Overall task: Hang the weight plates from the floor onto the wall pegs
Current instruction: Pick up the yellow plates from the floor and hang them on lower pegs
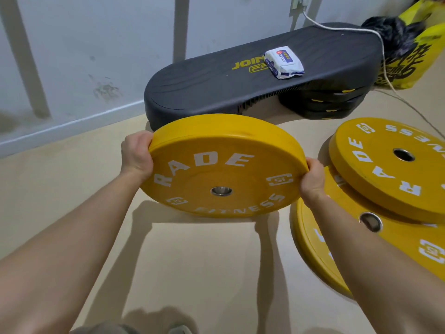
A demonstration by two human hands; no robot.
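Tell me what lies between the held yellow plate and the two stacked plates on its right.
In the head view, only the right hand, gripping the held plate by its rim, and a narrow strip of floor.

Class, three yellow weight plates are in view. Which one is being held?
The leftmost yellow plate, tilted, its rim gripped by the left hand and right hand. The upper floor plate rests on the lower floor plate at the right.

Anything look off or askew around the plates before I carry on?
The two plates on the floor are stacked askew: the upper plate lies offset across the lower plate. A white cable trails over the black step platform onto the floor.
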